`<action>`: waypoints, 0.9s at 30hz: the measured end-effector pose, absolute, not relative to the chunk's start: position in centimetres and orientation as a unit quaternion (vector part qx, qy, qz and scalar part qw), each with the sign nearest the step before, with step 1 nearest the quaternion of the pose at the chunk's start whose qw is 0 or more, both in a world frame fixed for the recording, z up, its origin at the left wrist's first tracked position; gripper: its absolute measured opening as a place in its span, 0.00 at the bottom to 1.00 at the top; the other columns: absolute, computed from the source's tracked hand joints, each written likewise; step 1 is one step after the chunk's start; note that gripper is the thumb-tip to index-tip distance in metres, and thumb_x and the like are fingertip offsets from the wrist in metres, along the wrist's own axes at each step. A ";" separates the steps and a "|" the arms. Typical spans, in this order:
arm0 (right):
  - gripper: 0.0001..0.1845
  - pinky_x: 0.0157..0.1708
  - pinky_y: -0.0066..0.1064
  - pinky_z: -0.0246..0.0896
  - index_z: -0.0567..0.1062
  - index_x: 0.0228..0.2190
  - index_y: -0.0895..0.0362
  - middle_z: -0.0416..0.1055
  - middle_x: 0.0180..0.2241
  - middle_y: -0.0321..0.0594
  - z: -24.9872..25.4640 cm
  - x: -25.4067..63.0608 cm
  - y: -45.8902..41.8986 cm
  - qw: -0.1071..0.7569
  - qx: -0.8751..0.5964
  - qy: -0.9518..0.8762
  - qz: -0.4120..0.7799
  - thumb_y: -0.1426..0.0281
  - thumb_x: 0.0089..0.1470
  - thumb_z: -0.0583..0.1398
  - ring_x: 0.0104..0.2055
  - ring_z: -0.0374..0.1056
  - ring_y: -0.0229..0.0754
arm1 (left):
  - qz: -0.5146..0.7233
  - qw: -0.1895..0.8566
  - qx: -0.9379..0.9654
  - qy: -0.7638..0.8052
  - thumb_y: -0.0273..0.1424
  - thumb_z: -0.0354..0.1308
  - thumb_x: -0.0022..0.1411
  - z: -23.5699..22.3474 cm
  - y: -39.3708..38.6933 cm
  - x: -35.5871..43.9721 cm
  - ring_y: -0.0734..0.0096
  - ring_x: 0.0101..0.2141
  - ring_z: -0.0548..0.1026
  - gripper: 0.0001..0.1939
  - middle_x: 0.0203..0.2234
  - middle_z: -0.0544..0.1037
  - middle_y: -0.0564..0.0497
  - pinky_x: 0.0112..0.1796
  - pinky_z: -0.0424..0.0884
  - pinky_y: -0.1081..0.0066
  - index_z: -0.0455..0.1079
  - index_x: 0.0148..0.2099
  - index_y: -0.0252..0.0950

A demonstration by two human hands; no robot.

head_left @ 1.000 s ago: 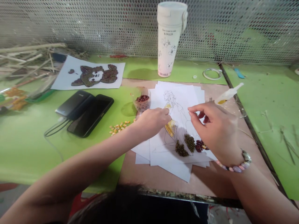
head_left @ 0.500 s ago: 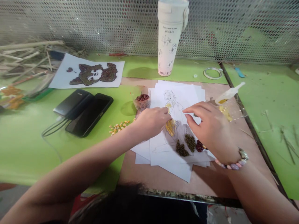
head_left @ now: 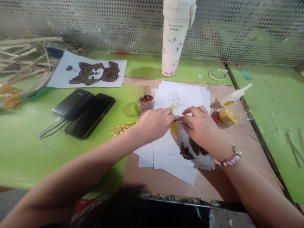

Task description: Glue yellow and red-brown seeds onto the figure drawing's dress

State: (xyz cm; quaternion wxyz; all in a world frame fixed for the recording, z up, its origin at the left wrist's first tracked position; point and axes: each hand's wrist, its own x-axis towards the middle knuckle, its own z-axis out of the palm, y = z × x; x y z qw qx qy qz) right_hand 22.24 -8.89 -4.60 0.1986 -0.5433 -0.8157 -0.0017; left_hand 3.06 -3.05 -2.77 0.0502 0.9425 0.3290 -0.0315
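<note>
Head camera view: a flat, green-and-brown worktop [head_left: 23, 145] extends before a grey perforated panel [head_left: 114, 28]. On its brown section lies a loose stack of white paper sheets [head_left: 175, 174], the top one bearing a black line drawing of a figure [head_left: 175, 98], directly beneath both hands. A white sheet with a dark-brown animal picture [head_left: 96, 74] lies at the back left; a tall white bottle printed with flowers [head_left: 174, 41] stands behind the stack.

The left hand [head_left: 159, 123] has its fingers drawn in over the drawing (whether its grip holds anything cannot be told). The right hand [head_left: 204, 129] has a loose grip, thumb and forefinger parted, its forefinger reaching the left fingertips.

A black smartphone [head_left: 90, 117] lies against a dark rectangular power bank [head_left: 73, 104]. A clear plastic cup [head_left: 138, 100] of dark-red beans [head_left: 146, 98] stands just beside the stack. On the drawing are a yellow patch [head_left: 175, 129] and small dark-green grains [head_left: 186, 152]; yellow corn kernels [head_left: 121, 129] lie scattered at left.
</note>
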 end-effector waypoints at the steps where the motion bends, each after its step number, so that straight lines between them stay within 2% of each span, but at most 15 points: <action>1: 0.14 0.40 0.42 0.65 0.83 0.39 0.57 0.75 0.40 0.49 -4.7 22.2 -8.9 0.197 -0.542 -0.817 -0.003 0.77 0.60 0.58 0.43 0.62 0.52 | -0.029 0.051 0.942 0.330 0.24 0.49 0.69 -2.7 -3.0 3.0 0.65 0.38 0.76 0.16 0.40 0.77 0.48 0.26 0.58 0.68 0.75 0.52 0.37; 5: 0.13 0.41 0.43 0.65 0.83 0.38 0.58 0.75 0.41 0.50 -4.9 22.2 -8.8 0.194 -0.538 -0.820 -0.006 0.77 0.60 0.58 0.43 0.62 0.53 | -0.032 0.050 0.942 0.329 0.25 0.48 0.69 -2.8 -3.0 3.0 0.65 0.37 0.75 0.16 0.40 0.76 0.47 0.26 0.58 0.68 0.75 0.51 0.37; 13: 0.13 0.43 0.43 0.64 0.83 0.39 0.58 0.75 0.41 0.50 -5.0 22.1 -8.5 0.185 -0.537 -0.823 0.005 0.76 0.61 0.57 0.43 0.62 0.53 | -0.032 0.042 0.944 0.327 0.25 0.48 0.70 -3.0 -2.8 2.9 0.64 0.36 0.75 0.15 0.39 0.76 0.47 0.25 0.52 0.66 0.75 0.48 0.38; 21: 0.13 0.43 0.42 0.64 0.82 0.40 0.57 0.75 0.40 0.48 -5.0 22.2 -8.6 0.199 -0.531 -0.824 0.003 0.75 0.61 0.58 0.42 0.63 0.52 | -0.027 0.044 0.945 0.323 0.24 0.48 0.69 -3.0 -2.9 2.9 0.64 0.36 0.75 0.15 0.39 0.76 0.47 0.25 0.54 0.67 0.75 0.49 0.37; 27: 0.13 0.45 0.46 0.64 0.82 0.40 0.57 0.75 0.41 0.49 -4.9 22.1 -8.6 0.198 -0.531 -0.824 0.013 0.74 0.62 0.56 0.43 0.63 0.51 | -0.009 0.037 0.947 0.320 0.24 0.48 0.68 -3.1 -2.9 2.8 0.66 0.35 0.75 0.15 0.38 0.76 0.46 0.24 0.54 0.68 0.76 0.48 0.36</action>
